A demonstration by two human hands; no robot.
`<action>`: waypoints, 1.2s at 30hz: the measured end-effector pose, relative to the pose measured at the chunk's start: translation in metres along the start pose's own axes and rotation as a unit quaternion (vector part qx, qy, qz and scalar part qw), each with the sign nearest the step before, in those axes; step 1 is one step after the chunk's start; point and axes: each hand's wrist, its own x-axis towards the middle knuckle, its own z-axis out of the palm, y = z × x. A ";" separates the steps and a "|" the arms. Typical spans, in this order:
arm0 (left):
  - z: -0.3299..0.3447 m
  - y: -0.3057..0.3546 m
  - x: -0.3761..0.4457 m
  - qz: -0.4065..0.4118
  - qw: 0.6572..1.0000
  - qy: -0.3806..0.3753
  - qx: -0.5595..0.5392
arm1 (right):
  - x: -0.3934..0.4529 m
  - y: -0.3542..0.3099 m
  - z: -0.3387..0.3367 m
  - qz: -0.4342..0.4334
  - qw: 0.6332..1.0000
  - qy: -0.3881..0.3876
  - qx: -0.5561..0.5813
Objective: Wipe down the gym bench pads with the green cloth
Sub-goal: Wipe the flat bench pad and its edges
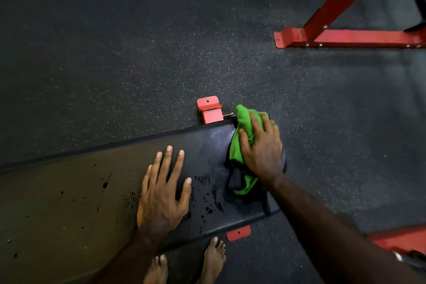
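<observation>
A long black bench pad [96,182] runs from the lower left to the centre right, speckled with dark wet droplets near its middle. My right hand [260,147] presses a bunched green cloth [242,127] onto the pad's right end, fingers curled over the fabric. Part of the cloth hangs dark and folded below my palm. Flat on the pad to the left of the cloth lies my left hand [163,191], fingers spread and holding nothing.
Red bench feet [209,109] stick out beyond the pad's far edge, and another red foot [238,233] shows at the near edge. A red machine frame [345,38] stands at the upper right. My bare feet [214,258] stand on the dark speckled rubber floor.
</observation>
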 end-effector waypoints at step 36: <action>-0.003 0.003 -0.001 0.001 1.000 0.015 0.011 | -0.201 -0.062 0.027 -0.013 1.000 -0.024 0.007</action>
